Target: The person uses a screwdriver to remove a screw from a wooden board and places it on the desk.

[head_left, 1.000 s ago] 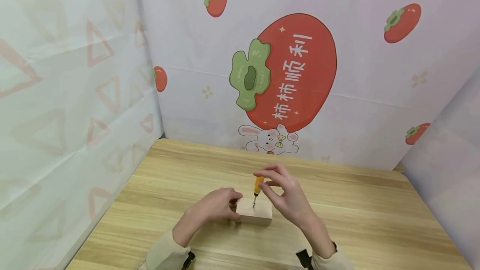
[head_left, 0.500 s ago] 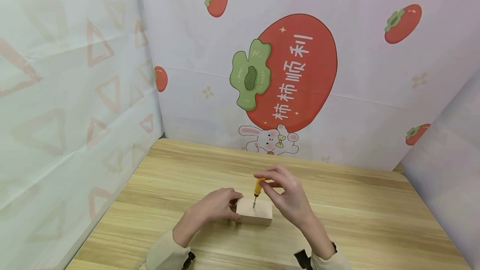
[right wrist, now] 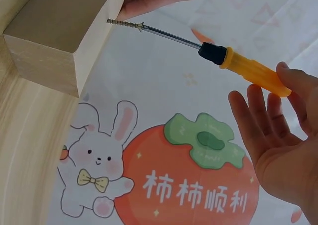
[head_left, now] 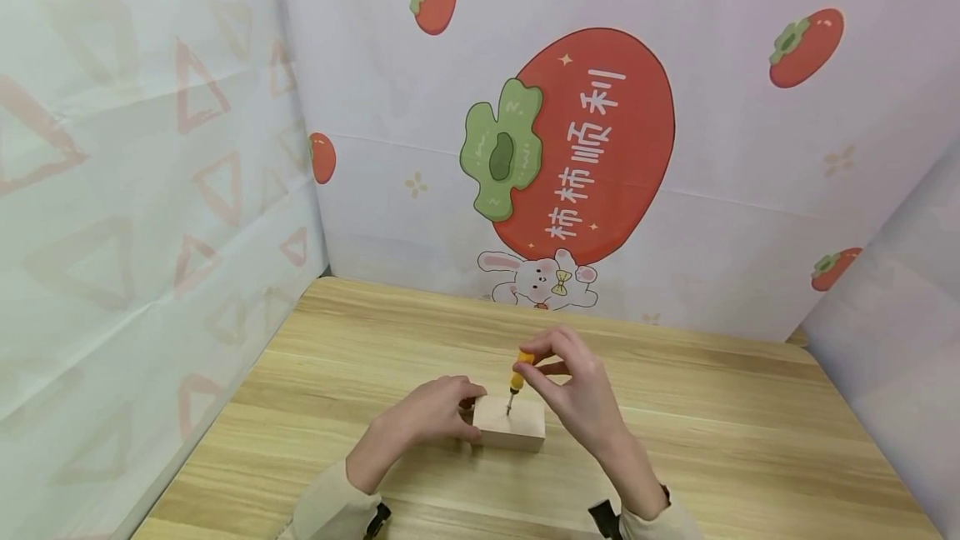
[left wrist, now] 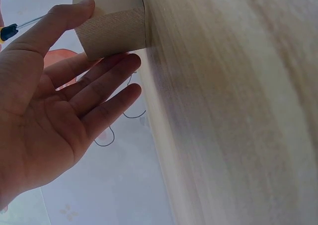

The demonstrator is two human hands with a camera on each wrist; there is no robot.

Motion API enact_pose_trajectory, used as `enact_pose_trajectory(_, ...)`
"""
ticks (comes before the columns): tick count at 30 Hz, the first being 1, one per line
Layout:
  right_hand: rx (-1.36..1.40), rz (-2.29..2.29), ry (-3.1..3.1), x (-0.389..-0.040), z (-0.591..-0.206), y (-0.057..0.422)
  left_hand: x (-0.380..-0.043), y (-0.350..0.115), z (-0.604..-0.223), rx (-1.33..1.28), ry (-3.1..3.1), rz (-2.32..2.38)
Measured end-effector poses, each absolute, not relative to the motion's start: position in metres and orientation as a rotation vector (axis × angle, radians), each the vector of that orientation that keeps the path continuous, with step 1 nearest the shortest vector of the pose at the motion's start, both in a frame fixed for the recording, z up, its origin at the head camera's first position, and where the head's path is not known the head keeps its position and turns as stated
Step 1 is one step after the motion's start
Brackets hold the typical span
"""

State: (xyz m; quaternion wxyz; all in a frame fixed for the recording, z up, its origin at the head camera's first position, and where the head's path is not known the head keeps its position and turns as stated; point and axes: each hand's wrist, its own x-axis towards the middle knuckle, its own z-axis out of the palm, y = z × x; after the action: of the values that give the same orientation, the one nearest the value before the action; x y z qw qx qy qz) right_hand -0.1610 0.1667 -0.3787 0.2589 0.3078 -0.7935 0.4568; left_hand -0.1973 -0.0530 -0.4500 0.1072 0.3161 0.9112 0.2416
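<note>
A pale wooden block (head_left: 508, 423) lies on the table. My left hand (head_left: 423, 417) grips its left end, the thumb (left wrist: 74, 15) on the near side and the fingers round the far side. In the right wrist view a threaded screw (right wrist: 124, 24) stands in the block's top face, most of its thread showing. The tip of a screwdriver (right wrist: 253, 72) with a yellow handle and black collar meets the screw's head. With thumb and fingertips my right hand (head_left: 573, 386) pinches the end of the handle. The screwdriver leans slightly to the right in the head view.
The wood-grain table (head_left: 360, 340) spreads round the block. Behind it hangs a white backdrop (head_left: 375, 223) printed with persimmons and a rabbit. Another printed sheet (head_left: 150, 232) closes the left side, and a plain pale one (head_left: 900, 340) the right.
My right fingers have shifted on the screwdriver's handle, now nearer its end, so more of the yellow shows. The left hand and block have stayed in place.
</note>
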Motion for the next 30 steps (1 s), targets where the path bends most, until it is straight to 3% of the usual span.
enact_pose_trajectory(30, 0.839, 1.331, -2.165, -0.159, -0.3788, 0.1685, -0.1999, -0.0524, -0.4523, 0.954, 2.678, 0.712)
